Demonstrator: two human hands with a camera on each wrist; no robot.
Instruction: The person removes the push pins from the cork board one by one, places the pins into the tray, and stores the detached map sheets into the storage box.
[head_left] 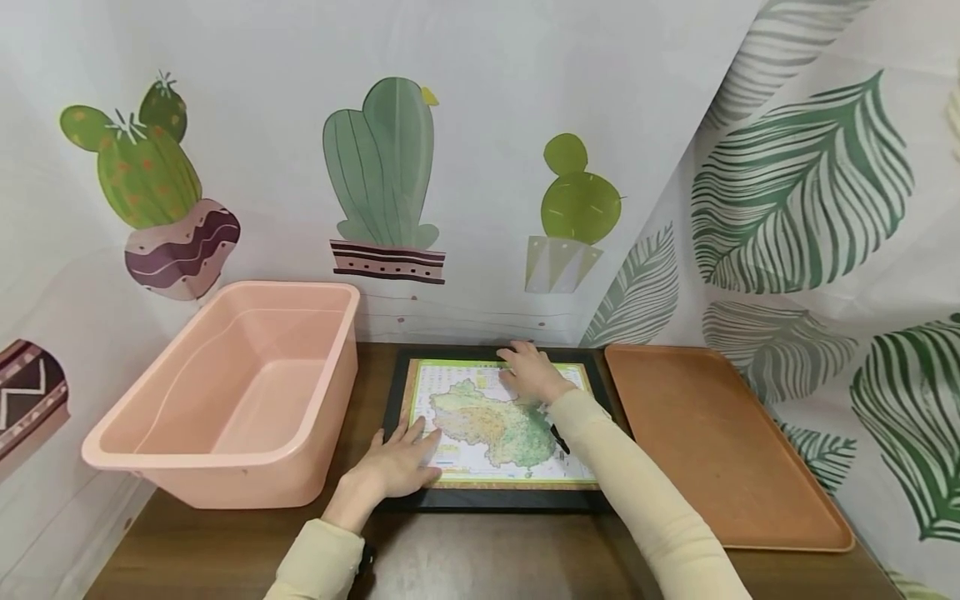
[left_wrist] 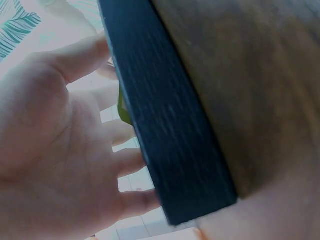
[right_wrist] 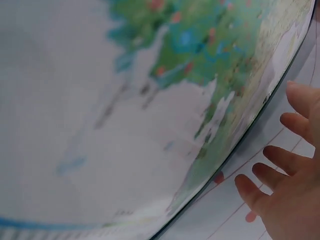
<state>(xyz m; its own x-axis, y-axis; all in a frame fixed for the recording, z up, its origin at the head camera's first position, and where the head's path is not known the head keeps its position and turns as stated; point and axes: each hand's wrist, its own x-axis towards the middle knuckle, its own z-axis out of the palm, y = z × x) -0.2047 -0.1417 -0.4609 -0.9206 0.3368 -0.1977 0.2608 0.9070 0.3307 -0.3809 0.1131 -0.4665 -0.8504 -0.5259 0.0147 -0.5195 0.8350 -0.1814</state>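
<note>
A colourful map (head_left: 480,425) with a green and tan landmass lies inside a black rectangular frame (head_left: 510,500) on the table. At the frame's lower left corner rests my left hand (head_left: 393,467), fingers spread over the map's edge. In the left wrist view that hand (left_wrist: 50,135) has its extended fingers against the black border (left_wrist: 165,110), which hides some fingertips. My right hand (head_left: 528,375) lies across the map's top edge, fingers reaching the far border. The right wrist view shows the map's surface (right_wrist: 190,45) close up, with my right hand (right_wrist: 285,200) loosely spread beside its edge.
On the left stands a deep pink plastic basin (head_left: 315,400). A flat brown tray (head_left: 720,450) lies just right of the frame. The brown wooden table (head_left: 480,558) backs onto hanging cloth (head_left: 480,100) printed with cacti and leaves.
</note>
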